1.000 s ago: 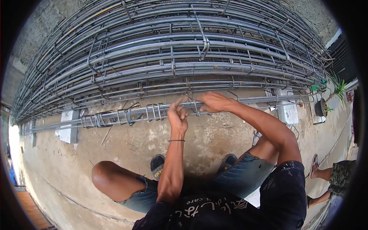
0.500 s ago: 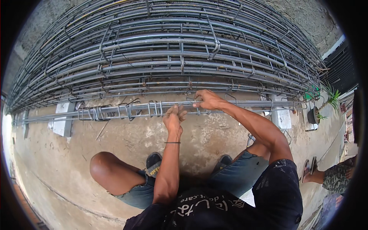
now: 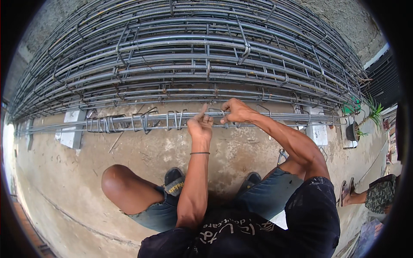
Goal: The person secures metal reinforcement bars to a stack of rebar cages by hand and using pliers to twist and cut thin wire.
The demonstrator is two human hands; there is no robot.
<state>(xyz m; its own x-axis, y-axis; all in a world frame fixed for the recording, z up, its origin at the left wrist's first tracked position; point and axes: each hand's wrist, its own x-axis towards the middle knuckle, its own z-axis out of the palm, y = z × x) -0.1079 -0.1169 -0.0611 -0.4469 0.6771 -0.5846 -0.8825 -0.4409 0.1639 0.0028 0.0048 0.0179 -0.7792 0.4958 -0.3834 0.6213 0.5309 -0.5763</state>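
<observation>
- Right hand (image 3: 235,112): fingers curled around the long rebar assembly (image 3: 275,117), centre frame.
- Left hand (image 3: 200,124): loosely closed at the same bars, index finger raised; what it grips cannot be told.
- Rebar assembly: ribbed grey steel bars on two pale concrete blocks (image 3: 71,133).
- Stirrups (image 3: 142,121): bent wire loops bunched at left; count unclear.
- Stacked rebar cages (image 3: 193,56): upper frame, ends cut off.
- Potted plant (image 3: 359,127): right edge.
</observation>
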